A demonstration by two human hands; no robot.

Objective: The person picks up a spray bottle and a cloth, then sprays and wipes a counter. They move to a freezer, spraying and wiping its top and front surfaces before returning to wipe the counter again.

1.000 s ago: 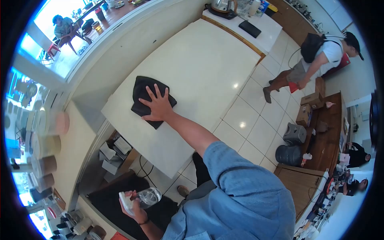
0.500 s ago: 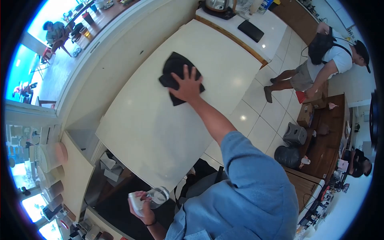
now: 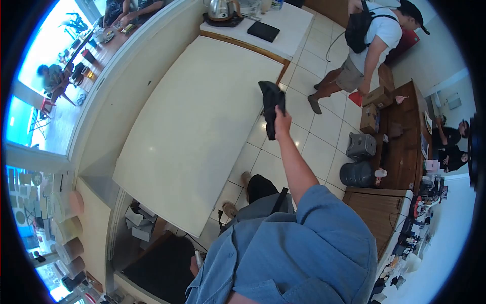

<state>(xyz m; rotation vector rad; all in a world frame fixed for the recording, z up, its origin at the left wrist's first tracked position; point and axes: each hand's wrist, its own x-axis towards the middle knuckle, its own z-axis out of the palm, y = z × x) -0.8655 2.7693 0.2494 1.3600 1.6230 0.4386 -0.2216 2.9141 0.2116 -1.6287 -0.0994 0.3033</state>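
Note:
My right hand [image 3: 282, 124] is closed round a bunched black cloth [image 3: 273, 104], held in the air at the right edge of the white tabletop [image 3: 187, 131]. The cloth hangs partly over the tiled floor. Low in the view, my left hand [image 3: 194, 265] is mostly hidden behind my blue shirt. Beside its fingers shows a white piece of the bottle [image 3: 198, 258]; the clear body of the bottle is out of sight.
A white counter [image 3: 291, 25] with an electric kettle [image 3: 221, 9] and a flat black object [image 3: 263, 31] adjoins the table's far end. A person with a black backpack [image 3: 357, 33] stands to the right, near cardboard boxes [image 3: 371, 119] and a wooden counter [image 3: 402, 137].
My right hand has moved right from the middle of the tabletop to its edge, lifting the cloth, now bunched. My left hand with the bottle has drawn back behind my shirt.

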